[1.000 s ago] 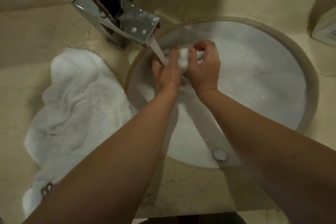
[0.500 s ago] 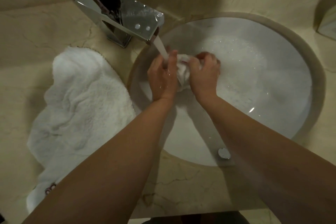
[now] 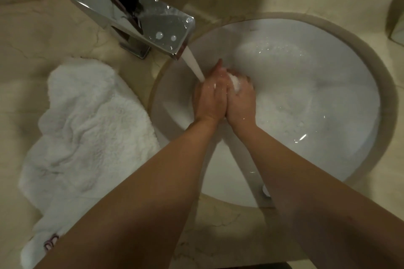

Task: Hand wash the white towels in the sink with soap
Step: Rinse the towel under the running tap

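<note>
A small wad of wet white towel (image 3: 235,82) sits between my two hands above the white sink (image 3: 341,155), right under the stream of water (image 3: 194,65) from the chrome faucet (image 3: 135,17). My right hand (image 3: 241,102) curls its fingers round the wad. My left hand (image 3: 209,98) lies flat against it, fingers fairly straight, pressing the wad into the right palm. Most of the wad is hidden by the hands. Foamy, soapy water (image 3: 284,85) fills the basin.
A large fluffy white towel (image 3: 91,129) lies crumpled on the beige marble counter (image 3: 218,231) left of the sink. A metal overflow cap (image 3: 265,190) sits on the near basin wall. A pale boxy object (image 3: 398,36) is cut off at the right edge.
My hands have closed together and dropped lower in the basin. The left hand went from gripping the wad to pressing flat on it. Less of the towel shows.
</note>
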Tool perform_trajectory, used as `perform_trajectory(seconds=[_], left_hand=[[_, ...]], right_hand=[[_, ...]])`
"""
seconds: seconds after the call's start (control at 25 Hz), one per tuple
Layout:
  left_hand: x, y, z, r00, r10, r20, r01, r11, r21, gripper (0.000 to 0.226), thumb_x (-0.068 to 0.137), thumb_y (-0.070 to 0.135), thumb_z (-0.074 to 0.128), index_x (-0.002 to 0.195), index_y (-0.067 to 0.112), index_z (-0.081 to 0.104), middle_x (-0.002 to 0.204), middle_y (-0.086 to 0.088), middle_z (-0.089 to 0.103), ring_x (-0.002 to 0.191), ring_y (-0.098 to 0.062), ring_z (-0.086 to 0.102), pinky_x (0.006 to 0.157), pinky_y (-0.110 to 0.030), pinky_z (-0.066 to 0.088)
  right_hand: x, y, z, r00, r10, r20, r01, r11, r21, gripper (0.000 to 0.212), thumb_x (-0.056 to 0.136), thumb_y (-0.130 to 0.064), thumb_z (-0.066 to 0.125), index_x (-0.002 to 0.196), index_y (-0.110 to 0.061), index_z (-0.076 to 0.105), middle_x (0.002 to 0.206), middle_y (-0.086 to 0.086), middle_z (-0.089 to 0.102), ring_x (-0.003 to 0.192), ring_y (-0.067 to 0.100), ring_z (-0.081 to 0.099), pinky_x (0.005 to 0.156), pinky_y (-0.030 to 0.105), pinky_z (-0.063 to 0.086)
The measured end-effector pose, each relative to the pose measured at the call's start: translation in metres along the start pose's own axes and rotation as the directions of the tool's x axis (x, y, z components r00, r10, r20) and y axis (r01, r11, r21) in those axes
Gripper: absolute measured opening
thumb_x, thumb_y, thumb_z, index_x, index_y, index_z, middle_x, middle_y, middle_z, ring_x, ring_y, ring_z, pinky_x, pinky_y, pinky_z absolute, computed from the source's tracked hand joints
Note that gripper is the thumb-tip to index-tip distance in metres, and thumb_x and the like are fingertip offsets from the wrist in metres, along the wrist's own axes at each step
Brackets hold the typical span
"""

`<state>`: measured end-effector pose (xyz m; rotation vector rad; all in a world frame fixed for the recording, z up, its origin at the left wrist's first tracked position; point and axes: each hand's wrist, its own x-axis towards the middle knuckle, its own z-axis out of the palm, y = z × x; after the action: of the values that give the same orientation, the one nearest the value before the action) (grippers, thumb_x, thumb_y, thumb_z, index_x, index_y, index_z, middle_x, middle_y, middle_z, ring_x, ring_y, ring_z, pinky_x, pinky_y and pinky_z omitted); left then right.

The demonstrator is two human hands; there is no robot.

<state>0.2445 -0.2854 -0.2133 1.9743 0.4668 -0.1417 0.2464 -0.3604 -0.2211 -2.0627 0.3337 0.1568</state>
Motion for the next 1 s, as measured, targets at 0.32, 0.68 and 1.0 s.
perform_trajectory(seconds=[0.32,0.68,1.0], left_hand=[[0.02,-0.017,0.012,0.974,0.053,-0.22,-0.034,0.995,0.091,0.056,0.095,0.049,0.035,0.107,0.01,0.074,0.098,-0.012,0.074,0.095,-0.028,0.069,0.083,-0.024,0.044],[0.031,-0.002,0.014,0.968,0.138,-0.207,-0.05,0.923,0.382,0.044,0.097,0.038,0.041,0.069,0.016,0.066,0.061,-0.004,0.064,0.054,-0.025,0.062,0.05,-0.029,0.038],[0.019,0.008,-0.001,0.978,-0.095,-0.185,0.108,0.992,0.059,0.047,0.092,0.055,0.04,0.091,0.018,0.067,0.081,0.006,0.065,0.083,-0.019,0.063,0.069,-0.024,0.036]], right_hand=[[0.019,0.005,0.005,0.991,-0.124,-0.055,0.116,0.984,-0.138,0.059,0.089,-0.053,0.037,0.098,-0.004,0.068,0.097,0.019,0.064,0.087,0.039,0.061,0.077,0.039,0.045],[0.044,0.001,0.001,0.994,-0.065,0.089,0.097,0.901,-0.423,0.066,0.094,-0.061,0.02,0.105,-0.016,0.068,0.098,0.011,0.071,0.093,0.034,0.065,0.07,0.031,0.04],[0.035,-0.008,0.0,0.999,-0.017,0.04,0.028,0.955,-0.295,0.048,0.098,-0.052,0.033,0.086,-0.017,0.063,0.083,0.006,0.068,0.082,0.027,0.065,0.064,0.029,0.036]])
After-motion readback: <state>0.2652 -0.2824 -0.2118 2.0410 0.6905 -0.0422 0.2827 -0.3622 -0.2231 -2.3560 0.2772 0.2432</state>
